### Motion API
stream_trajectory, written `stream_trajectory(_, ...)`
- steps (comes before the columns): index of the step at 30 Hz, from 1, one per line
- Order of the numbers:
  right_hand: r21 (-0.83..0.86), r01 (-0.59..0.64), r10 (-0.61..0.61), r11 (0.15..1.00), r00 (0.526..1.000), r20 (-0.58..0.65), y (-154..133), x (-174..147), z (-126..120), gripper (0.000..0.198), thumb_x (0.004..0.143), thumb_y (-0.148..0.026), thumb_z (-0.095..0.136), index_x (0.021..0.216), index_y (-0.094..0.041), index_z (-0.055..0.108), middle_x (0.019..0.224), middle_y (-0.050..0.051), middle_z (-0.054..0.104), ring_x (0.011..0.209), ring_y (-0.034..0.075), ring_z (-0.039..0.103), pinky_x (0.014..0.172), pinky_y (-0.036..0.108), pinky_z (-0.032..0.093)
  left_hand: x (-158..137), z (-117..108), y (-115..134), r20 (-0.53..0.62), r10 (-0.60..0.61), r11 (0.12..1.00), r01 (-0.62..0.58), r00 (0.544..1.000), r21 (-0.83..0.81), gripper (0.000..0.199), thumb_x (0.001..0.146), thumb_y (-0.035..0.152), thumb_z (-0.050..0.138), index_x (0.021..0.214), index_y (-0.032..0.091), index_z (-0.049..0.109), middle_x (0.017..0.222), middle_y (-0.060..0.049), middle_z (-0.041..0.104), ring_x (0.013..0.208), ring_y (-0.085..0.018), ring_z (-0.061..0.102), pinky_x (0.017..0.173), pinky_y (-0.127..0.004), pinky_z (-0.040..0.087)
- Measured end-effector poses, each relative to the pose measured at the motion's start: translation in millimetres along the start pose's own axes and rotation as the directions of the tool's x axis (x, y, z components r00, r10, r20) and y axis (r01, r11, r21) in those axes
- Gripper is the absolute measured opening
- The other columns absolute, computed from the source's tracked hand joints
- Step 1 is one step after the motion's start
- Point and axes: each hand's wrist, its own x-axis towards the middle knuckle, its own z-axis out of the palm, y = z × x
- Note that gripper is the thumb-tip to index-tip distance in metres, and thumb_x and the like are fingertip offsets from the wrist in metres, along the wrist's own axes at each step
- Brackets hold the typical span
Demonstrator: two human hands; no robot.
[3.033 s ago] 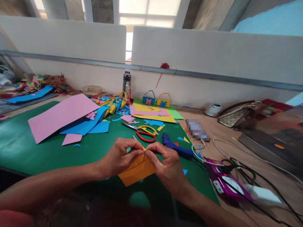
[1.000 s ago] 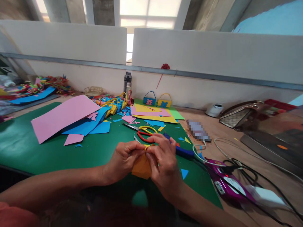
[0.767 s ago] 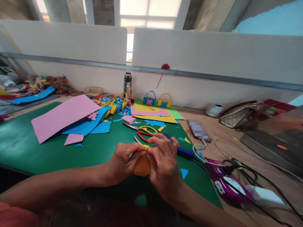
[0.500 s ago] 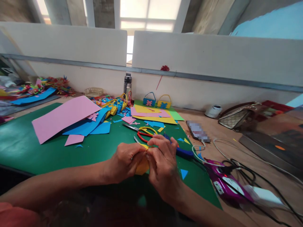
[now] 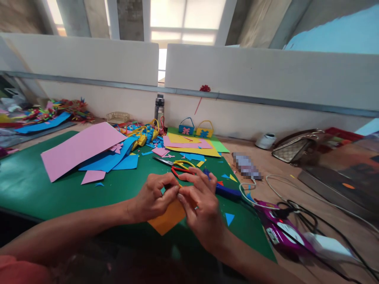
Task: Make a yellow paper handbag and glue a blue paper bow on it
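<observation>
- I am watching from far away through the head camera, and I see two bare hands near the middle of the frame.
- The left hand (image 5: 155, 197) has its thumb and pointing finger pinched tight on the top edge of an orange sheet (image 5: 166, 221).
- The right hand (image 5: 204, 207) pinches the same edge, right beside the left fingertips, and its other fingers are bent and lifted.
- The orange sheet is just below the middle of the frame, partly behind the hands, with one corner pointing down.
- Just above the hands I see scissors (image 5: 163, 160) with yellow and red handles, partly hidden by the right hand.
- A blue glue gun (image 5: 227, 192) lies right of the middle, with its front end behind the right hand.
- A big pink sheet (image 5: 84, 150) rests on some blue sheets (image 5: 128, 162) at the left of the frame.
- A little blue bag (image 5: 186, 129) and a little yellow bag (image 5: 205, 132) stand side by side, above the middle.
- A green mat (image 5: 124, 193) lies under the hands.
- I see a purple power strip (image 5: 282, 232) at the lower right.
</observation>
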Motion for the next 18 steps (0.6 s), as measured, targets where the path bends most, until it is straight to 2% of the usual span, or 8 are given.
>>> stream_trajectory(11, 0.062, -0.113, 0.110, 0.992, 0.992, 0.063, 2.5, 0.3, 2.4, 0.016, 0.078, -0.010, 0.054, 0.067, -0.021, 0.057, 0.100, 0.006, 0.068, 0.110, 0.028, 0.054, 0.097, 0.057, 0.021, 2.7, -1.3, -1.2, 0.136, -0.172, 0.964, 0.195, 0.976, -0.181, 0.023, 0.083, 0.021, 0.044, 0.061, 0.015, 0.046, 0.057, 0.004, 0.045, 0.055, -0.008, 0.039, 0.053, -0.019, 0.031)
stream_trajectory(14, 0.078, -0.154, 0.149, 0.985, 0.987, 0.066, 4.5, 2.5, 1.4, 0.016, 0.078, -0.010, 0.055, 0.066, -0.021, 0.057, 0.099, 0.006, 0.068, 0.110, 0.028, 0.054, 0.097, 0.057, 0.022, 4.2, -4.2, -0.2, 0.239, -0.252, 0.905, 0.316, 0.938, -0.285, 0.019, 0.082, 0.024, 0.045, 0.069, 0.013, 0.054, 0.065, 0.000, 0.054, 0.061, -0.009, 0.044, 0.057, -0.019, 0.036)
stream_trajectory(18, 0.106, -0.205, 0.197, 0.973, 0.977, 0.076, 6.6, 3.6, 1.2, 0.015, 0.078, -0.011, 0.055, 0.067, -0.021, 0.058, 0.099, 0.006, 0.069, 0.111, 0.028, 0.053, 0.096, 0.057, 0.022, 7.6, -7.8, -0.1, 0.360, -0.335, 0.782, 0.470, 0.871, -0.409, 0.019, 0.073, 0.026, 0.054, 0.082, 0.010, 0.062, 0.076, -0.003, 0.062, 0.066, -0.012, 0.052, 0.060, -0.020, 0.041)
